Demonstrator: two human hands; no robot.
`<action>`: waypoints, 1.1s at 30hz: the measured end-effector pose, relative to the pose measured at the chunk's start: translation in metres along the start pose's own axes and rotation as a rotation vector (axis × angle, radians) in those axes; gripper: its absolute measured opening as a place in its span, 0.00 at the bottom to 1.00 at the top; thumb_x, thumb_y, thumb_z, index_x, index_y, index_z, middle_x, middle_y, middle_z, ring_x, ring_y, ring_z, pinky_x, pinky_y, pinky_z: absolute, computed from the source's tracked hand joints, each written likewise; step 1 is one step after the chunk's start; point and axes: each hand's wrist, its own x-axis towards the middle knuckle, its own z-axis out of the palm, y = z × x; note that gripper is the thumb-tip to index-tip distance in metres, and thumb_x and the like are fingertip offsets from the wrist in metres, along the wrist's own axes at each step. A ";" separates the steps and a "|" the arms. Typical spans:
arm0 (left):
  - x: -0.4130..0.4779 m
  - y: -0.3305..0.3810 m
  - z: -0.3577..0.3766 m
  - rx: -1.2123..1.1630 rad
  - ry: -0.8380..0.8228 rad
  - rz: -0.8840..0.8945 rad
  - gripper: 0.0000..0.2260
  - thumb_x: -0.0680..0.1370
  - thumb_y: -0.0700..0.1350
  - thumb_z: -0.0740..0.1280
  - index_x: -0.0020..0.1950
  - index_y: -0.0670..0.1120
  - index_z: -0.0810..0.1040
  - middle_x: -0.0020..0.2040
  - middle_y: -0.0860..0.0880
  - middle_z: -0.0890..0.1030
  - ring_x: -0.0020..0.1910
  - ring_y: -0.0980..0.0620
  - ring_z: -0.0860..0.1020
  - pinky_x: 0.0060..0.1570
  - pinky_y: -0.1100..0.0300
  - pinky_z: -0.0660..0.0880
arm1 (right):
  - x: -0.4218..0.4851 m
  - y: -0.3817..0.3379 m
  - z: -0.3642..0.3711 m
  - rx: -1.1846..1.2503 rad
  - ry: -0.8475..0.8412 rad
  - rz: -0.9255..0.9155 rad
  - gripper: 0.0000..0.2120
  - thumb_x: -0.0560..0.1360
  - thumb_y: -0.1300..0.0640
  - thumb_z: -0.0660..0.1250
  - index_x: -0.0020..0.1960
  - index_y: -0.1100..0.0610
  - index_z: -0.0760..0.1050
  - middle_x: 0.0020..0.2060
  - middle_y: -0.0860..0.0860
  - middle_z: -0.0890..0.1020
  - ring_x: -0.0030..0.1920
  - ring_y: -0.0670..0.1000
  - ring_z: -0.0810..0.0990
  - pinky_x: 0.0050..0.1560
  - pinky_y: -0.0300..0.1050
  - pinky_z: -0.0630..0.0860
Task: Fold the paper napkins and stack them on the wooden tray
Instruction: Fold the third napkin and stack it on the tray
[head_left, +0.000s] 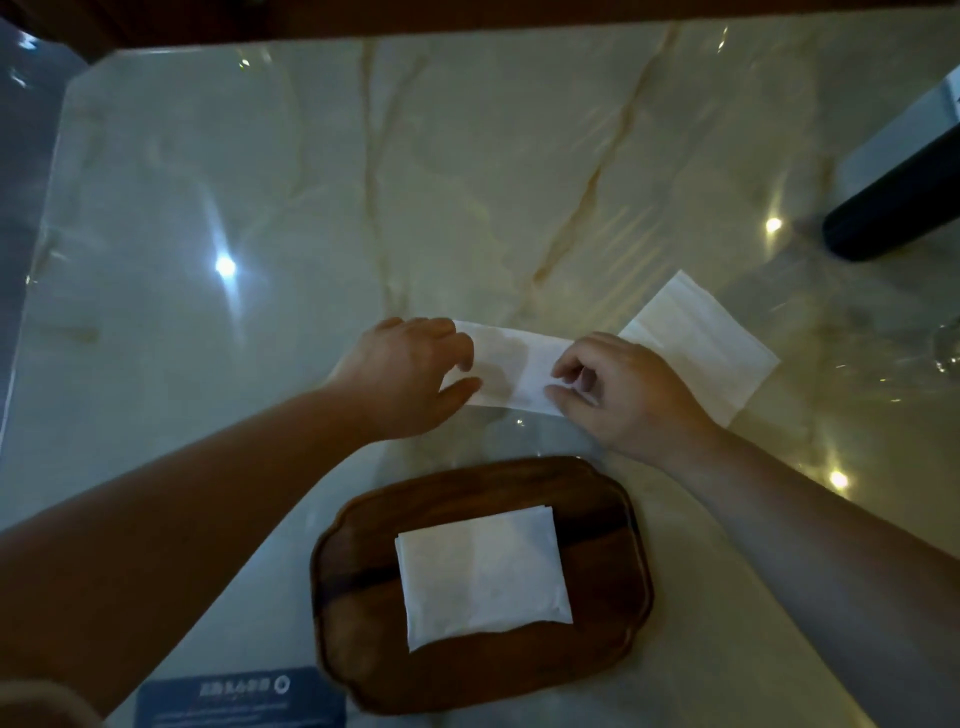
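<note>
A white paper napkin (511, 366), folded into a long strip, lies on the marble table beyond the tray. My left hand (402, 376) pinches its left end and my right hand (618, 387) pinches its right end between thumb and fingers. The dark wooden tray (613, 525) sits near the table's front edge, with a folded napkin (480, 574) lying flat in its middle. A stack of unfolded napkins (701, 338) rests to the right, partly hidden behind my right hand.
A glossy marble table (260, 208) fills the view. A dark cylindrical object (893, 208) lies at the far right, and a glass (948, 348) shows at the right edge. A blue card (239, 699) lies at the front left.
</note>
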 end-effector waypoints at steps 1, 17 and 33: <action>0.003 -0.003 0.001 -0.021 0.017 -0.027 0.08 0.73 0.50 0.68 0.46 0.46 0.78 0.42 0.46 0.79 0.40 0.43 0.78 0.40 0.52 0.73 | 0.005 0.003 0.000 0.000 0.037 0.038 0.07 0.70 0.52 0.70 0.44 0.53 0.76 0.39 0.49 0.79 0.37 0.49 0.77 0.39 0.48 0.76; 0.031 -0.031 0.005 -0.169 -0.015 -0.374 0.03 0.75 0.47 0.66 0.46 0.50 0.77 0.45 0.50 0.78 0.44 0.50 0.75 0.43 0.56 0.73 | 0.049 -0.004 -0.002 -0.076 0.011 0.182 0.03 0.69 0.57 0.69 0.41 0.55 0.76 0.38 0.52 0.81 0.40 0.53 0.79 0.39 0.46 0.74; -0.093 0.018 -0.019 -1.025 0.144 -0.715 0.04 0.73 0.35 0.70 0.43 0.42 0.78 0.40 0.45 0.81 0.27 0.52 0.81 0.23 0.60 0.78 | -0.036 -0.064 0.013 0.382 0.102 0.302 0.09 0.71 0.57 0.72 0.43 0.44 0.74 0.42 0.48 0.80 0.34 0.51 0.80 0.36 0.39 0.77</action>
